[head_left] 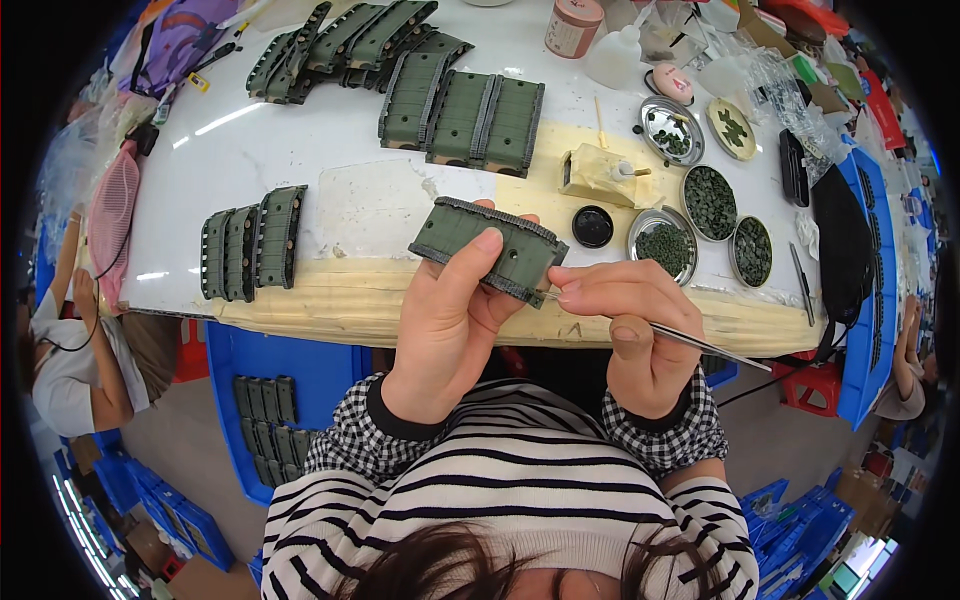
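A curved dark green plastic part (490,247) with ribbed grey edges and small holes is gripped by my left hand (440,335), thumb pressed on its top face. It is held tilted above the table's near edge. My right hand (645,325) pinches a pair of metal tweezers (705,347), whose tips meet the part's near right corner. Whether a small piece sits between the tips is too small to tell. To the right are a black round lid (592,227) and a metal dish of tiny green pieces (662,248).
Similar green parts (460,115) lie at the back and others (254,243) at the left. Tins of dark green pieces (709,203), a taped block (600,175) and another pair of tweezers (803,285) lie right. Below is a blue tray (330,365). A person (85,370) sits at far left.
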